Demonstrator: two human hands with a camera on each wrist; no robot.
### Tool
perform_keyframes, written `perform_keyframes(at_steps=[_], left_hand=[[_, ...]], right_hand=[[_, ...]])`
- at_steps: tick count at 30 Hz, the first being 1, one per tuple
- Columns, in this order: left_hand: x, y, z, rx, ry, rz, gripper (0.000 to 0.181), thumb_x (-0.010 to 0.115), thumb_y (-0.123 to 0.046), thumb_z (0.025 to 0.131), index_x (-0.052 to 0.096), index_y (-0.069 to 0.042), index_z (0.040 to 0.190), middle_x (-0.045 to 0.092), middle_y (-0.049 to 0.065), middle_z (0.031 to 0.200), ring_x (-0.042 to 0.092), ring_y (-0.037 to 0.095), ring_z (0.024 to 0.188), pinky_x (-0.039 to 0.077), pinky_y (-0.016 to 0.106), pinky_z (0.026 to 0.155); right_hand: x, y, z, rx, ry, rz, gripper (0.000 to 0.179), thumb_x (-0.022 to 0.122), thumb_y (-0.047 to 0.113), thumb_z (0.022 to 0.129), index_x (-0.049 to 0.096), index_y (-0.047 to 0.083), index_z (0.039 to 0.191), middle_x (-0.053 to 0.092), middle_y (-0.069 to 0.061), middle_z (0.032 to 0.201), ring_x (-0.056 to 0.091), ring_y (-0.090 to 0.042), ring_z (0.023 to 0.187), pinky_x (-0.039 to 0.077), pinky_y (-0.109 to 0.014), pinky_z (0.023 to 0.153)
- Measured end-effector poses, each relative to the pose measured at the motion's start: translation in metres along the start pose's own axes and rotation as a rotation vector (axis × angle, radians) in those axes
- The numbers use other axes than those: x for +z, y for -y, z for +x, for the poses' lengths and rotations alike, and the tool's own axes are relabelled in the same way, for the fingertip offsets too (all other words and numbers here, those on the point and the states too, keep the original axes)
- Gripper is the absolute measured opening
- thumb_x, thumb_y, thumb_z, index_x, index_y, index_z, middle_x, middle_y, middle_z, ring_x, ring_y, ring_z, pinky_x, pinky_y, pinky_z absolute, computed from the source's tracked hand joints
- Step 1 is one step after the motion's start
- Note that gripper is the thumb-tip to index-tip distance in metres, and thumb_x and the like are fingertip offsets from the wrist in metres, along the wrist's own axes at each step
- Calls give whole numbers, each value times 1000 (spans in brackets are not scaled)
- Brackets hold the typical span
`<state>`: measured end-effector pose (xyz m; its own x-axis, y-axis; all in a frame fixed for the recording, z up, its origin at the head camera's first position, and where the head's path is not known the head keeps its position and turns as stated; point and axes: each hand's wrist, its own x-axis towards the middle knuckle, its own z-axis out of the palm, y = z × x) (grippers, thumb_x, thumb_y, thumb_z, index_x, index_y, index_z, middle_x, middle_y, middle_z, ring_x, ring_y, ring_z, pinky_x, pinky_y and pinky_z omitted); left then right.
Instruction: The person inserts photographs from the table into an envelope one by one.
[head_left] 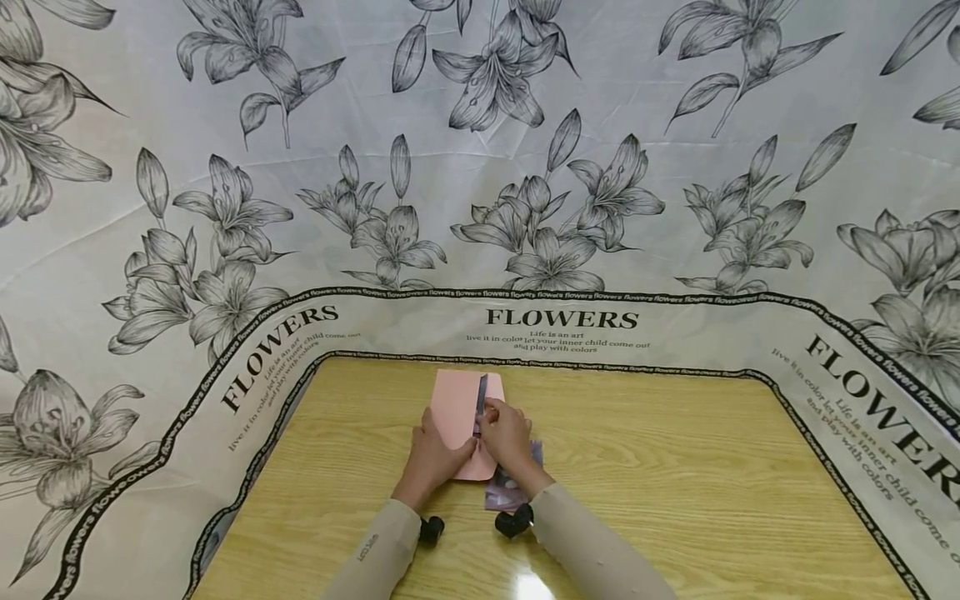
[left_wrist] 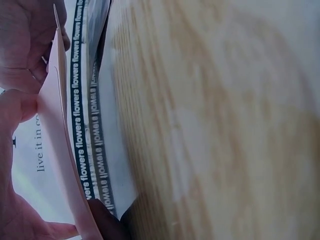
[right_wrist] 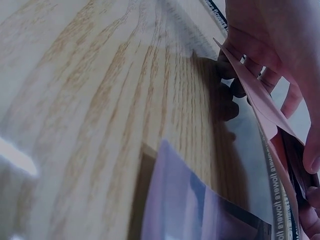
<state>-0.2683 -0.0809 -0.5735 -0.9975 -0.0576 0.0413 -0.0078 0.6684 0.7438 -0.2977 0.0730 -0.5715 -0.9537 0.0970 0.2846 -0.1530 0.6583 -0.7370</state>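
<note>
Both the left hand [head_left: 433, 454] and right hand [head_left: 507, 435] pinch the pink envelope [head_left: 459, 408] between them, fingers curled on its near end, above the wooden table [head_left: 675, 467].

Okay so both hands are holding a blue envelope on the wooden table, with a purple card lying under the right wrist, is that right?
Not quite: the envelope is pink, not blue, as the head view shows. The rest holds: the left hand and the right hand both hold it on the wooden table, and a purple card lies under the right wrist.
</note>
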Motion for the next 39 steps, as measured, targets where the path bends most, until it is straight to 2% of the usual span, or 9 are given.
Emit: perform_keyframes(at_steps=[5, 11, 18, 23, 29, 34, 39], left_hand=[[0, -1, -1, 0, 4, 4, 117, 86, -47, 85, 20, 10, 164, 45, 42, 137, 58, 46, 114, 53, 60, 95], [0, -3, -2, -23, 12, 9, 117, 86, -47, 86, 20, 9, 164, 44, 42, 139, 59, 46, 115, 54, 59, 97], [-3, -5, -1, -49, 21, 1, 118, 86, -49, 86, 18, 8, 166, 44, 41, 142, 59, 47, 119, 52, 58, 101], [-3, -3, 0, -46, 22, -5, 119, 86, -49, 85, 18, 7, 166, 44, 41, 142, 59, 48, 120, 51, 59, 103], [-1, -2, 0, -54, 27, -11, 120, 85, -49, 86, 16, 6, 167, 43, 40, 143, 59, 47, 120, 51, 58, 105], [-1, -3, 0, -52, 27, -11, 119, 85, -48, 86, 16, 6, 166, 43, 40, 141, 59, 46, 118, 50, 59, 104], [-1, -2, -1, -61, 33, -6, 119, 85, -49, 87, 16, 6, 167, 42, 40, 143, 58, 45, 119, 50, 58, 104]], right_hand=[[-1, -2, 0, -3, 17, -13, 36, 76, 14, 97, 75, 3, 131, 73, -2, 84, 65, -37, 98, 39, -55, 94], [-12, -6, -5, 9, 36, 37, 37, 79, 13, 94, 76, 4, 130, 71, 3, 83, 64, -29, 93, 43, -52, 92], [-36, -13, -16, 39, 75, 122, 31, 77, 9, 97, 76, 5, 127, 69, -3, 91, 57, -17, 78, 46, -32, 67], [-51, -21, -24, 41, 88, 172, 31, 76, 7, 98, 74, 2, 128, 68, -8, 93, 56, -15, 66, 44, -27, 55], [-69, -31, -38, 61, 78, 136, 27, 77, 6, 96, 74, 1, 122, 67, -7, 91, 58, -15, 71, 46, -28, 60], [-83, -40, -50, 79, 102, 105, 27, 79, 9, 96, 73, -1, 120, 68, -6, 91, 57, -16, 72, 45, -30, 62], [-98, -47, -64, 135, 137, 72, 28, 81, 13, 95, 73, 1, 119, 68, -5, 94, 58, -16, 79, 47, -33, 68]])
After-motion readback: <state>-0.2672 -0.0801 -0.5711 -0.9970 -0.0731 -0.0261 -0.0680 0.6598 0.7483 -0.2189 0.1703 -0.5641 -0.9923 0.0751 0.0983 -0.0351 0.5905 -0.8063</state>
